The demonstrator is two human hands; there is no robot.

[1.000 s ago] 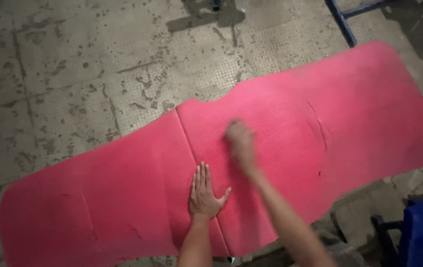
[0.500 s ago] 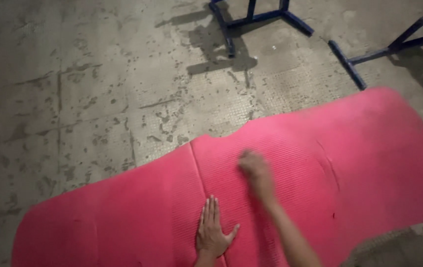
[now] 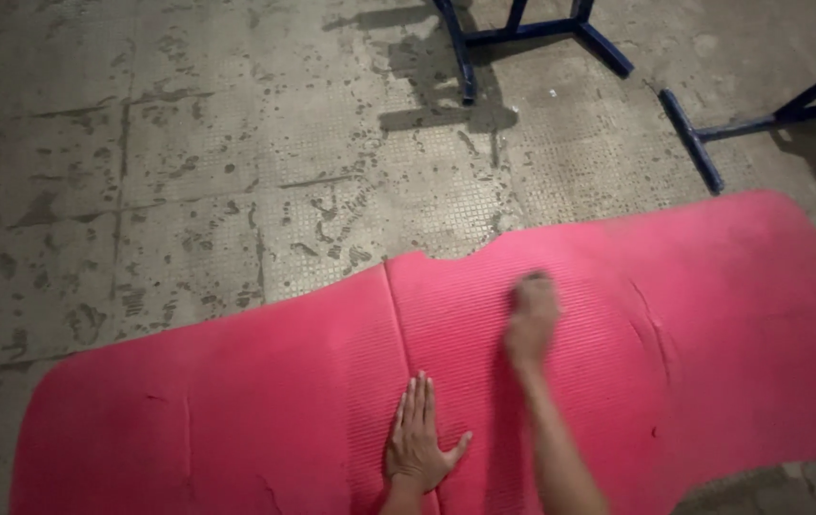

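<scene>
A long pink foam mat [image 3: 236, 401] lies spread over the floor, with a crease running down its middle. My left hand [image 3: 418, 443] presses flat on the mat beside that crease, palm down, and holds nothing. My right hand [image 3: 530, 319] is stretched out further up the mat to the right of the crease. It is blurred by motion, its fingers look curled, and whether it holds anything cannot be made out.
The floor [image 3: 236, 172] is worn, stained concrete tile with cracks. Dark blue metal frame legs [image 3: 522, 33] stand at the top, and another blue bar [image 3: 694, 143] lies at the upper right, just beyond the mat's far edge.
My right hand has slid over the mat, up and to the right. My left hand has stayed flat in place. The view has tilted up, showing more floor and the blue frames.
</scene>
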